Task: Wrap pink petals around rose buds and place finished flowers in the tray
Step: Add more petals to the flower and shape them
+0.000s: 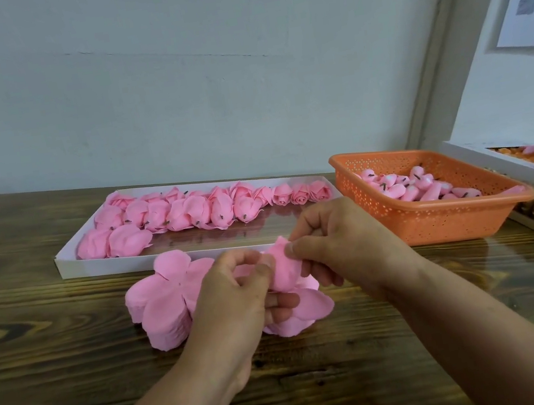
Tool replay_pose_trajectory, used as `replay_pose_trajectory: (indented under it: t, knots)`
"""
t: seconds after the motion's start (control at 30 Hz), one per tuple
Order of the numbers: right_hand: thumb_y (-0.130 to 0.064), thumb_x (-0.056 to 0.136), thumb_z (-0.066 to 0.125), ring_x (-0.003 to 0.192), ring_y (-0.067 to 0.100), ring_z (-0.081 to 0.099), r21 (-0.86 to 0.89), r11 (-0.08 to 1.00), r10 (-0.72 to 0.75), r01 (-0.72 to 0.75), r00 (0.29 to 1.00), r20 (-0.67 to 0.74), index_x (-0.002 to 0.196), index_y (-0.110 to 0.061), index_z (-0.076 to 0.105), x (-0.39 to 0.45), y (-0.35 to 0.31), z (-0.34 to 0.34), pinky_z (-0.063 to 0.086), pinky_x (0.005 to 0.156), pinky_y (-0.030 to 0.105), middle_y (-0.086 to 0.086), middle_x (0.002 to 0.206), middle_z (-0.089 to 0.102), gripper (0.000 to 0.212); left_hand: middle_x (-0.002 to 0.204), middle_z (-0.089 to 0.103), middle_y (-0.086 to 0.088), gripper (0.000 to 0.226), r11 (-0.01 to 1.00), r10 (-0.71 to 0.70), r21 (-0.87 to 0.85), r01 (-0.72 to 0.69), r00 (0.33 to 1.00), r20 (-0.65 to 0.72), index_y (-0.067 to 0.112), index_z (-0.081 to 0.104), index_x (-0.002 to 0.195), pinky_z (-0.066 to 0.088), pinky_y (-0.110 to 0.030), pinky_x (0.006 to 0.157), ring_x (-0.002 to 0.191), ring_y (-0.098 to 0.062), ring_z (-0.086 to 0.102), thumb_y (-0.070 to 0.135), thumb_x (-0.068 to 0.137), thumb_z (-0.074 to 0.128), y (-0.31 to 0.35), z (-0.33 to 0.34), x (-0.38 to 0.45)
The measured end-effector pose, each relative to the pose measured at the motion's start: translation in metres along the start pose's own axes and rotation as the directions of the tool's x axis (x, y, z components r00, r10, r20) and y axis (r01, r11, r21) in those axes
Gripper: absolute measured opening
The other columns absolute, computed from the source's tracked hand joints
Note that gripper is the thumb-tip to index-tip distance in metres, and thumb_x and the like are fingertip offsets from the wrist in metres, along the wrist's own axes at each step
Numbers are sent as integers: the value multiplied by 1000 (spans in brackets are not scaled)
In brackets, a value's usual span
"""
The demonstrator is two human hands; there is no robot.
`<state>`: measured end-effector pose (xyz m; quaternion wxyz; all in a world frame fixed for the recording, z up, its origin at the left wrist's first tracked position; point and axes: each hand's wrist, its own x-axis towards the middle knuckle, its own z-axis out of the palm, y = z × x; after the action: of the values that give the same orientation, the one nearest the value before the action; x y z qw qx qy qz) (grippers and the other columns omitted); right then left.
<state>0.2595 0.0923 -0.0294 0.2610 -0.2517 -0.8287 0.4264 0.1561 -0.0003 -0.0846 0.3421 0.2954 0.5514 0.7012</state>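
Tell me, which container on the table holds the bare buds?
The orange basket on the right: its buds are small and unwrapped. The white tray on the left holds wrapped flowers.

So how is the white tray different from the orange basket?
The white tray is long, shallow and solid-walled; the orange basket is deeper, squarer and pierced with small holes. The tray holds wrapped pink flowers laid in rows along its far side, with bare floor near the front; the basket holds smaller pink buds in a loose heap. Both sit on the wooden table, beyond the hands.
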Motion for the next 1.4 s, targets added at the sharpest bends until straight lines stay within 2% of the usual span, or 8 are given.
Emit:
replay_pose_trajectory:
  t: [0.3,0.43,0.57,0.73,1.0,1.17,1.3,1.4]
  knots:
    - [5,80,59,30,10,41,85,995,60,-55,997,-51,59,-4,56,1,0,9,29,33,17,2,42,56,23,71,73,-7,21,978,149,151,-146,989,-7,19,51,87,56,-29,50,62,-24,71,4,99,42,-6,-6,0]
    - [5,79,59,29,10,40,110,993,51,-42,996,-77,54,-7,54,3,-1,7,28,32,16,0,39,53,29,77,74,-1,44,955,230,185,-232,973,32,38,68,97,53,-19,56,69,-19,72,3,98,42,-8,-7,-2]
    - [5,79,59,30,10,40,117,993,40,-30,996,-80,53,-9,54,2,-1,8,29,32,16,0,39,53,30,81,75,3,46,947,251,187,-260,966,69,52,66,104,55,-21,63,73,-17,72,10,98,49,-7,-6,-4]
    - [1,81,61,32,12,42,91,995,41,-36,998,-52,57,-9,56,1,0,8,31,34,19,1,41,55,27,77,75,7,38,962,233,129,-243,969,86,48,65,98,53,-16,58,65,-9,70,11,91,59,-3,-4,-7]
    - [14,72,65,36,12,48,99,995,2,-10,997,84,74,-6,59,1,-4,-4,39,37,22,5,47,60,22,77,75,-6,34,982,141,108,-152,984,106,47,74,85,58,-26,65,63,-12,67,14,87,64,8,-12,0]
    - [7,77,66,36,11,45,63,997,-41,38,997,60,70,-9,61,6,-5,-4,35,38,20,6,50,61,19,73,74,-4,27,995,87,29,-93,985,152,46,76,80,53,-18,54,59,-9,66,29,60,71,18,-12,1]
    - [-2,81,67,37,11,45,84,993,-82,79,996,25,74,-3,62,4,-3,-2,36,40,20,3,51,61,9,66,70,-4,18,1000,-3,0,3,993,117,29,77,90,44,-16,43,53,-7,59,17,79,69,20,-13,2]
    - [-29,82,69,43,10,51,141,974,-151,178,972,-180,73,-5,63,-4,1,-2,41,44,22,-2,50,59,27,57,64,-2,17,993,-68,-96,76,994,87,24,79,77,39,-14,38,46,-6,55,12,80,67,22,-14,4]
